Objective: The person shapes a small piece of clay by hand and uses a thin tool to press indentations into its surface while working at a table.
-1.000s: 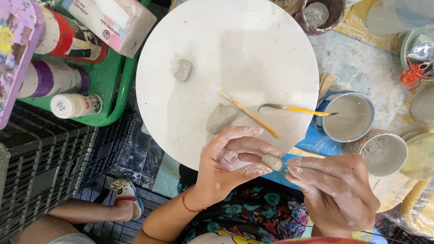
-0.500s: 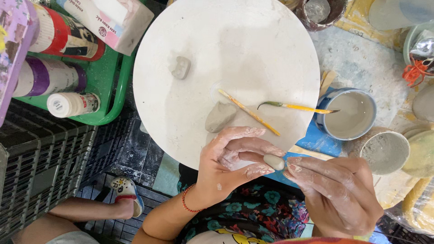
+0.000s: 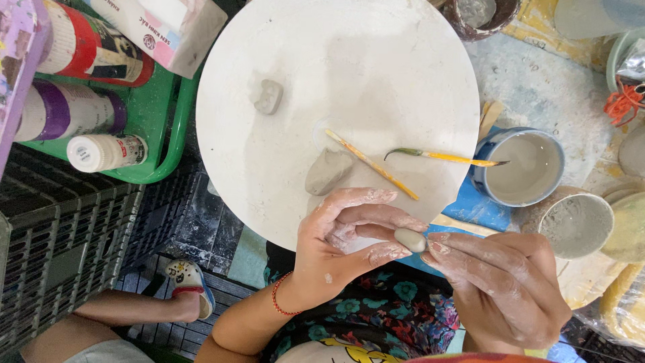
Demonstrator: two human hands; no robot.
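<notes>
My left hand [image 3: 342,232] and my right hand [image 3: 500,286], both smeared with pale clay, meet at the near edge of a round white board [image 3: 336,74]. Between their fingertips they pinch a small smooth grey clay piece [image 3: 410,239]. On the board just beyond my left hand lies a grey clay lump [image 3: 327,171]. A smaller shaped clay bit [image 3: 269,96] sits farther out to the left. A yellow wooden stick [image 3: 371,165] and a yellow-handled brush [image 3: 443,156] lie on the board to the right of the lump.
A blue cup of grey slip [image 3: 524,168] stands right of the board, with a clay-coated bowl [image 3: 576,225] beside it. A green tray [image 3: 144,141] at the left holds paint bottles and a box. A black plastic crate [image 3: 60,249] lies lower left, a child's leg and shoe [image 3: 188,286] below.
Both hands stay together on the small clay piece with only slight finger shifts. Nothing on the board has moved.
</notes>
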